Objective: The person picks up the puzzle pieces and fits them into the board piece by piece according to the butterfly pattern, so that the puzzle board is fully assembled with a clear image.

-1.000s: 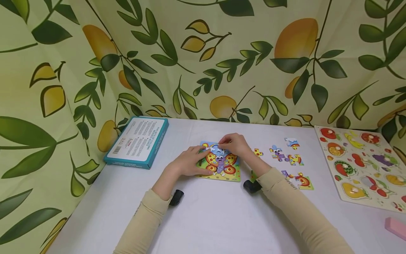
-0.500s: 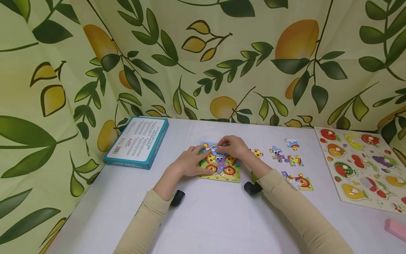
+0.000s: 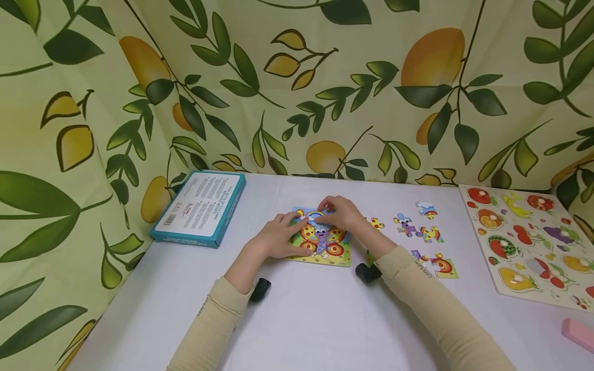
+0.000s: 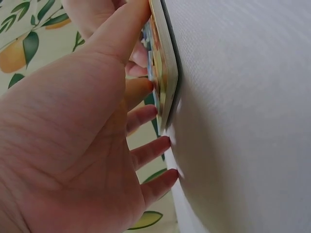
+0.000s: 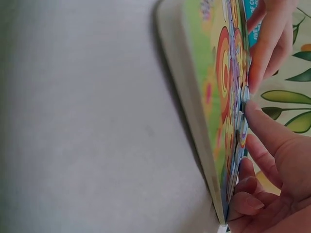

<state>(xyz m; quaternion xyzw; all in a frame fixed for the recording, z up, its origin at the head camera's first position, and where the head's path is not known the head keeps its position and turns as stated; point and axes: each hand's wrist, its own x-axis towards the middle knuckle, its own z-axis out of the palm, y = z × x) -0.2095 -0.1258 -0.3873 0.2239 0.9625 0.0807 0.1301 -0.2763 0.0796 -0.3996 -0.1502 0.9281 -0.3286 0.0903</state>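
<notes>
Head view: white tabletop (image 3: 306, 319), leafy backdrop (image 3: 297, 98)

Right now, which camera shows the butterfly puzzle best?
The head view: it looks down on the butterfly puzzle, so most of its picture shows, though the left hand and right hand cover parts. The left wrist view catches mainly its edge; the right wrist view shows its face steeply slanted.

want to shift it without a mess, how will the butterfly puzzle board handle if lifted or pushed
The butterfly puzzle board looks stiff: its edge runs straight. Lying flat on the table, it should slide rather than roll or tip. Some pieces near the right hand seem raised, so tilting might loosen them.
</notes>
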